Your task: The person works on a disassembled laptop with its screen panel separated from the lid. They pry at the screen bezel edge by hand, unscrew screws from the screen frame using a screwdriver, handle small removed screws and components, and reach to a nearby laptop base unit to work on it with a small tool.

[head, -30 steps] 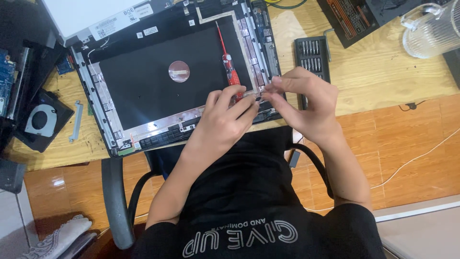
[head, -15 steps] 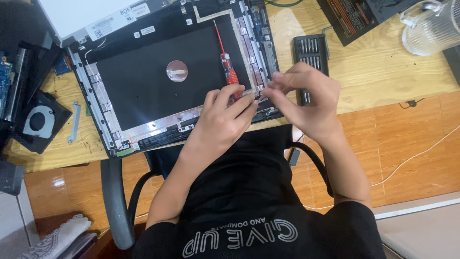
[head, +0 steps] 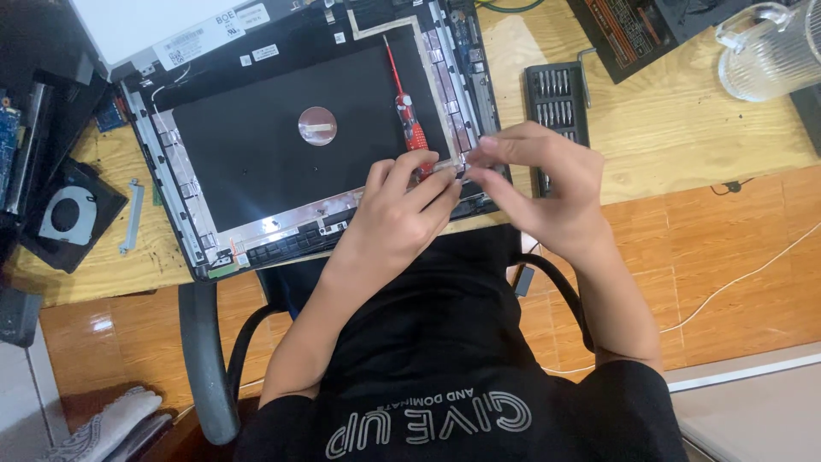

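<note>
The fingertips of the left hand (head: 402,205) and the right hand (head: 534,184) meet over the lower right corner of the opened laptop lid (head: 256,145), pinched narrow around something small and pale at the silver frame strip (head: 282,224); what they grip is too small and too covered by the fingers to make out. Just beside the left fingers lies one red-handled screwdriver (head: 409,120), its thin shaft running up across the dark panel, its handle end partly under the left hand. One round coppery sticker (head: 316,125) sits mid-panel. The lid rests on the wooden desk (head: 684,128), its top edge cut off by the picture. Behind the right hand stands one black case of screwdriver bits (head: 560,98), its lower part hidden by that hand. Further right, one ribbed clear glass jug (head: 770,51) is cut off at the corner, and a black box (head: 633,30) is only partly in view. To the left lie one small metal bracket (head: 131,216) and one cooling fan (head: 67,214); darker parts at the far left edge are hard to tell apart. A white cable (head: 753,278) trails over the orange floor.
</note>
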